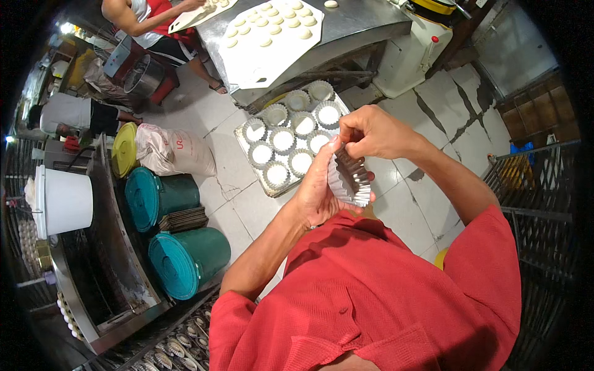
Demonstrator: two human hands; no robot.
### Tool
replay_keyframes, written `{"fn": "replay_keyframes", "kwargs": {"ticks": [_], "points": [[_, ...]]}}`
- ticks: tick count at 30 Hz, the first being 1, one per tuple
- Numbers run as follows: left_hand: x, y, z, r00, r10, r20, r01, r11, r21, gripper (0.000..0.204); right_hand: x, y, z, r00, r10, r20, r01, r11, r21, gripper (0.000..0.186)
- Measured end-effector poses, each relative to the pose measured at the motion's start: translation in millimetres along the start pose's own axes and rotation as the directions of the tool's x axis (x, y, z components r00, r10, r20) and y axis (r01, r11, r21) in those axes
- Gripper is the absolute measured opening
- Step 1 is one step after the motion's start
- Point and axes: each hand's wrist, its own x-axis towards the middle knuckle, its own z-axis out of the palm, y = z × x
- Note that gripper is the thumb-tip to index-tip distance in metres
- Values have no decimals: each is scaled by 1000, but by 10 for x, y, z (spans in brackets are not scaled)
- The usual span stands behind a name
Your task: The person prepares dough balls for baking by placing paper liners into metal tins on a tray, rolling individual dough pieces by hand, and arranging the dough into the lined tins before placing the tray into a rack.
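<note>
My left hand [318, 191] is closed around a fluted silver metal tin [349, 182], possibly several nested, held on its side in front of my red shirt. My right hand [365, 133] has its fingers curled and pinched at the upper end of the tin, partly hiding that rim. Just beyond my hands sits a tray [271, 190] of several fluted tins, many with white rounds in their bottoms, others paler grey inside.
A steel table [362, 28] bears a white board [250, 62] of dough rounds; a co-worker [139, 25] works beside it. Another person [74, 114] is farther left. Teal lidded bins [210, 260], a sack [176, 154] and steel fixtures line the left; racks [532, 210] stand right.
</note>
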Motion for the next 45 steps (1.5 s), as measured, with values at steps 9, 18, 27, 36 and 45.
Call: {"fn": "replay_keyframes", "kwargs": {"ticks": [9, 18, 27, 36, 45], "points": [[62, -19, -66, 1000, -21, -2, 21, 999, -33, 70, -25, 168, 3, 999, 47, -14, -45, 991, 130, 15], [122, -60, -16, 998, -35, -57, 38, 998, 47, 72, -125, 253, 4, 998, 63, -25, -58, 982, 178, 11], [122, -81, 97, 997, -22, -68, 25, 999, 36, 72, -194, 323, -8, 996, 83, -43, -66, 952, 299, 10], [183, -104, 82, 998, -26, -50, 27, 999, 22, 72, -264, 314, -121, 994, 105, 34, -110, 942, 318, 8], [208, -122, 71, 997, -27, -74, 31, 998, 54, 74, -290, 320, -50, 996, 84, -16, -79, 979, 187, 10]]}}
